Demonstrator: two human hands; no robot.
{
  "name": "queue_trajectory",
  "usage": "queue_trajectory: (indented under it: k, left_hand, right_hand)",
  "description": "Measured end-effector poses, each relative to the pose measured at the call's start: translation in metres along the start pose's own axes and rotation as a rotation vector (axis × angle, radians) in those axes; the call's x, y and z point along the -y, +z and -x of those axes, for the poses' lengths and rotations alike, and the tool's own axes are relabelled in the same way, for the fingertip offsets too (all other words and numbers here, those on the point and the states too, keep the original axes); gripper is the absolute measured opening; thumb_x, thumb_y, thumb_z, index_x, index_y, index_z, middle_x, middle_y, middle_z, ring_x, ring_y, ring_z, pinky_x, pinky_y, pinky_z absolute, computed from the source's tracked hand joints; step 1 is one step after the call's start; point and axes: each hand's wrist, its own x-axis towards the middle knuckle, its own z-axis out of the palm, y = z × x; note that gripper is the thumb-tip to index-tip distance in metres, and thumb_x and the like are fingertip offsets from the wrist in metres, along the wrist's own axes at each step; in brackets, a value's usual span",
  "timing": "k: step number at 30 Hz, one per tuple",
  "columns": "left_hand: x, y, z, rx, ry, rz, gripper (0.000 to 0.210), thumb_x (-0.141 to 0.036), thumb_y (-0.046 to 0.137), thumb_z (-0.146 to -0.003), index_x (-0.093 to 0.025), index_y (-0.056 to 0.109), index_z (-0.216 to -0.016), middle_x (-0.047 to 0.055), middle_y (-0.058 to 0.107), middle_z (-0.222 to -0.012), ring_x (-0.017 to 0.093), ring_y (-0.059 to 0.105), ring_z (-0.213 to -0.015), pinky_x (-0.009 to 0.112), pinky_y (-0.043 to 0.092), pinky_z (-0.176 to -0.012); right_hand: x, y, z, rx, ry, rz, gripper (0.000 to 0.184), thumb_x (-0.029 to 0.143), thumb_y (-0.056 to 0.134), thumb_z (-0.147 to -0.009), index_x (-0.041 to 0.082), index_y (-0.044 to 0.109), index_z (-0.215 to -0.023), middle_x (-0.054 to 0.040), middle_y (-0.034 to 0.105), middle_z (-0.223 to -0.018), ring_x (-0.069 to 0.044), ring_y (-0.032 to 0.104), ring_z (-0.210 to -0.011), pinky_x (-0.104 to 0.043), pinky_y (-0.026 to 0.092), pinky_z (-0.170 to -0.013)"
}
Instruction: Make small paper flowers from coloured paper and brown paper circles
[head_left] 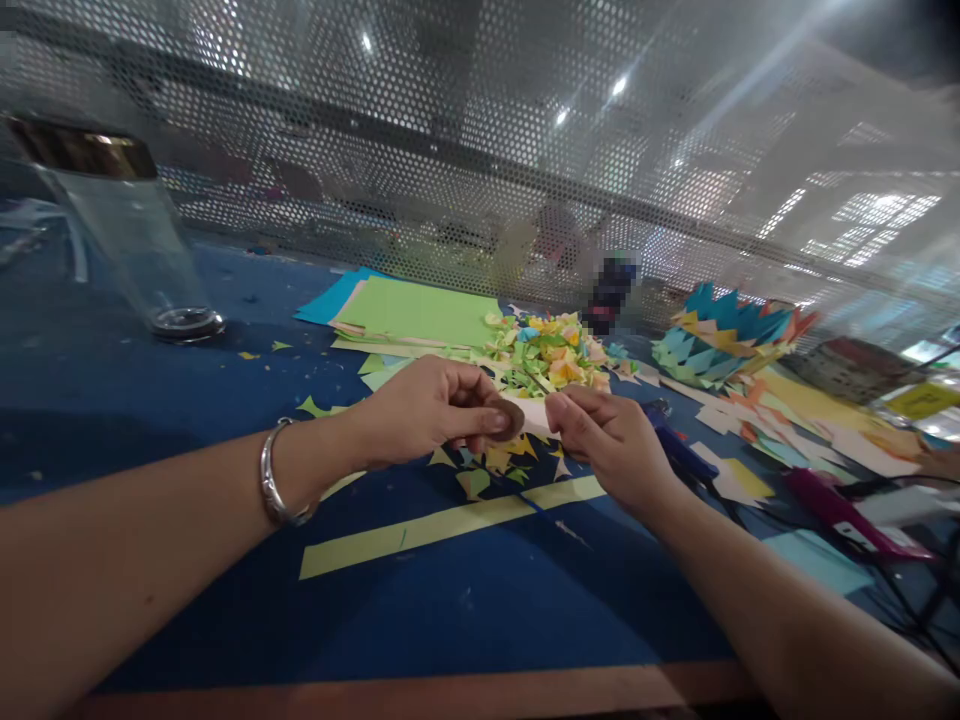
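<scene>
Between the thumb and fingers of my left hand [442, 405] is a small round brown disc [510, 420], its flat face turned partly to the right. My right hand [607, 435] is closed in a pinch just right of the disc, apart from it. A thin dark sliver [536, 380] shows by its fingertips; what it is I cannot make out. Behind both hands lies a heap of small yellow, green and orange cut-paper pieces [559, 350]. Below them a pale yellow-green paper strip [360, 548] lies slantwise on the blue table [465, 620].
A glass bottle with a brown lid [82, 150] stands at the left. Green paper sheets [427, 310] lie at the back before a perforated metal screen [420, 190]. To the right are a zigzag paper crown [727, 335], a blue-handled tool [682, 450], a magenta tool [847, 515] and cables.
</scene>
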Motion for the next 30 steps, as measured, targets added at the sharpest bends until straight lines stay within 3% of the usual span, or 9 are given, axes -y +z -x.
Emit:
queue_trajectory:
  k: [4, 7, 11, 15, 18, 20, 22, 27, 30]
  left_hand:
    - [-0.006, -0.017, 0.005, 0.055, -0.075, -0.200, 0.040, -0.055, 0.060, -0.088, -0.017, 0.073, -0.087, 0.005, 0.069, -0.066, 0.013, 0.060, -0.052, 0.023, 0.041, -0.049]
    - [-0.010, -0.030, 0.007, 0.169, -0.143, -0.409, 0.051, -0.064, 0.056, -0.086, -0.018, 0.073, -0.071, 0.006, 0.068, -0.058, 0.013, 0.056, -0.045, 0.023, 0.036, -0.046]
    - [-0.015, -0.051, 0.006, 0.067, -0.178, -0.601, 0.051, -0.063, 0.059, -0.083, -0.019, 0.070, -0.061, 0.007, 0.064, -0.053, 0.013, 0.051, -0.042, 0.025, 0.032, -0.047]
    - [-0.016, -0.076, 0.007, 0.218, -0.291, -0.797, 0.054, -0.062, 0.064, -0.080, -0.019, 0.062, -0.046, 0.008, 0.059, -0.049, 0.015, 0.047, -0.042, 0.029, 0.028, -0.047]
    - [-0.017, -0.083, 0.010, 0.100, -0.265, -1.035, 0.056, -0.055, 0.068, -0.078, -0.020, 0.047, -0.039, 0.001, 0.036, -0.039, 0.010, 0.023, -0.038, 0.032, 0.016, -0.047]
    - [-0.019, -0.076, 0.011, -0.020, -0.182, -1.106, 0.054, -0.050, 0.063, -0.083, -0.020, 0.043, -0.044, 0.001, 0.035, -0.044, 0.010, 0.022, -0.041, 0.033, 0.016, -0.050]
    - [-0.022, -0.060, 0.012, -0.059, -0.102, -1.085, 0.044, -0.046, 0.058, -0.087, -0.020, 0.050, -0.052, 0.002, 0.045, -0.050, 0.012, 0.033, -0.044, 0.032, 0.020, -0.052]
    - [-0.018, -0.012, 0.015, 0.168, 0.118, -0.852, 0.024, -0.043, 0.065, -0.083, -0.021, 0.070, -0.088, 0.006, 0.069, -0.085, 0.018, 0.057, -0.071, 0.029, 0.031, -0.061]
    - [-0.012, 0.004, 0.016, 0.178, 0.147, -0.894, 0.019, -0.037, 0.067, -0.080, -0.021, 0.070, -0.091, 0.006, 0.069, -0.090, 0.019, 0.058, -0.074, 0.030, 0.031, -0.062]
  right_hand:
    - [-0.003, -0.001, -0.002, -0.018, 0.013, -0.019, 0.046, 0.059, 0.053, -0.095, 0.020, 0.055, -0.071, 0.0067, 0.031, -0.052, -0.009, 0.026, -0.048, -0.028, 0.021, -0.049]
    - [-0.001, -0.001, -0.002, -0.028, 0.004, 0.000, 0.047, 0.060, 0.054, -0.094, 0.020, 0.055, -0.070, 0.0062, 0.032, -0.052, -0.009, 0.027, -0.049, -0.028, 0.022, -0.049]
    - [0.003, -0.002, -0.002, -0.038, -0.007, 0.040, 0.047, 0.060, 0.055, -0.093, 0.020, 0.055, -0.069, 0.0051, 0.035, -0.054, -0.010, 0.032, -0.050, -0.027, 0.025, -0.050]
    - [0.004, -0.002, -0.001, -0.020, 0.003, 0.139, 0.046, 0.061, 0.054, -0.093, 0.021, 0.054, -0.071, 0.0051, 0.035, -0.054, -0.010, 0.031, -0.050, -0.028, 0.025, -0.050]
    - [0.003, -0.001, -0.002, 0.039, -0.011, 0.258, 0.047, 0.061, 0.053, -0.093, 0.021, 0.053, -0.071, 0.0048, 0.036, -0.055, -0.010, 0.032, -0.050, -0.028, 0.023, -0.050]
    - [0.003, 0.001, -0.003, 0.103, -0.009, 0.351, 0.047, 0.062, 0.052, -0.093, 0.020, 0.054, -0.071, 0.0041, 0.038, -0.055, -0.010, 0.035, -0.050, -0.028, 0.023, -0.050]
    - [0.002, 0.002, -0.003, 0.164, 0.015, 0.423, 0.048, 0.063, 0.052, -0.092, 0.020, 0.058, -0.072, 0.0031, 0.042, -0.055, -0.011, 0.037, -0.050, -0.028, 0.023, -0.050]
    - [0.002, 0.002, -0.003, 0.213, 0.039, 0.496, 0.048, 0.062, 0.052, -0.091, 0.020, 0.060, -0.071, 0.0013, 0.048, -0.056, -0.012, 0.042, -0.052, -0.028, 0.023, -0.050]
    - [0.001, 0.002, -0.004, 0.209, 0.019, 0.485, 0.044, 0.057, 0.054, -0.092, 0.020, 0.058, -0.070, 0.0017, 0.048, -0.055, -0.011, 0.041, -0.051, -0.028, 0.023, -0.050]
